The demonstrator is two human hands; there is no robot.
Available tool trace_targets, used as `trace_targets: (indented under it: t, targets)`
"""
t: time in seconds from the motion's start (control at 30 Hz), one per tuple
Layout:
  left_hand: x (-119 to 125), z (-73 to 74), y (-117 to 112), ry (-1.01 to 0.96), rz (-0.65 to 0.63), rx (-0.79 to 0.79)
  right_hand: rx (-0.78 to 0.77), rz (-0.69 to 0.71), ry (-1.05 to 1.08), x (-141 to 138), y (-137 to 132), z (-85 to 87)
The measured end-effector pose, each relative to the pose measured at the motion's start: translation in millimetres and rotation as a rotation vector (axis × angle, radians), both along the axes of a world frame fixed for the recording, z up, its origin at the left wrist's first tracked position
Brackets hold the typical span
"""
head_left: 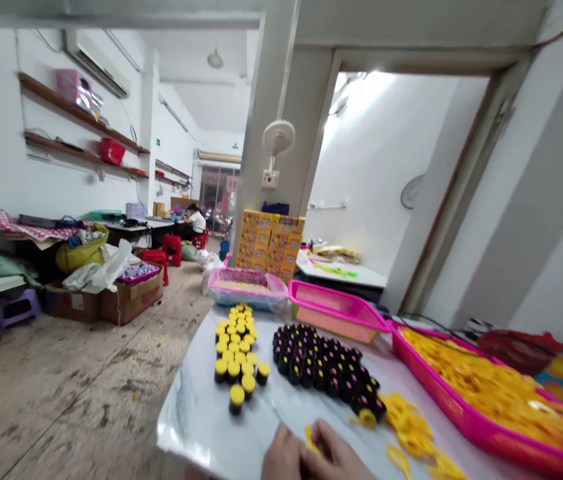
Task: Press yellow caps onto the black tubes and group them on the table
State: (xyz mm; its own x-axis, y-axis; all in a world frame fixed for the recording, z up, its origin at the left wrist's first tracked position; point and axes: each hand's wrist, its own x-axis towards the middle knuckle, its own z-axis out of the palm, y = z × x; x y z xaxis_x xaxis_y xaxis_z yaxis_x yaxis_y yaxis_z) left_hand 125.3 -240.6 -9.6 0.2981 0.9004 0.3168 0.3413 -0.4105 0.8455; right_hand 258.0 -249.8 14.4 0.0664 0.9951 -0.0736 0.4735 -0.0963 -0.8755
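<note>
My left hand [281,455] and my right hand [337,455] meet at the table's front edge, both with fingers closed. A small yellow plastic piece [310,439] sticks up from the fingers of my right hand. What my left fingers hold is hidden. Ahead to the left stand several black bottle-like pieces with yellow tops [235,363]. Right of them, black pieces with small pink or yellow centres [318,363] are packed in rows. Loose yellow ring-shaped pieces [406,423] lie to the right of my hands, and one yellow part rests against the nearest black pieces.
A pink tray heaped with yellow pieces [501,390] stands on the right. Behind the rows are a pink basket [336,303] and a plastic-lined pink tray [248,283]. Yellow boxes [271,243] are stacked beyond the table [191,407]. Another person [196,220] sits far back.
</note>
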Motion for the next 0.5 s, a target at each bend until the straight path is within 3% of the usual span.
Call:
trace_targets:
  t: [0.07, 0.13, 0.23, 0.5]
  targets:
    - [-5.4, 6.5, -5.5, 0.031, -0.003, 0.048, 0.017, 0.017, 0.09, -4.4, -10.3, 10.9]
    - [-10.9, 7.8, -6.6, 0.042, -0.031, -0.001, -0.102, 0.103, 0.286, -1.8, -13.5, 19.9]
    - [-16.7, 5.5, -3.4, 0.042, -0.088, -0.036, -0.248, 0.1, 0.393, 11.5, -5.8, 24.2]
    - [-20.0, 9.9, -5.7, 0.049, -0.108, 0.014, -0.436, 0.292, 0.34, 23.9, 20.1, 33.1]
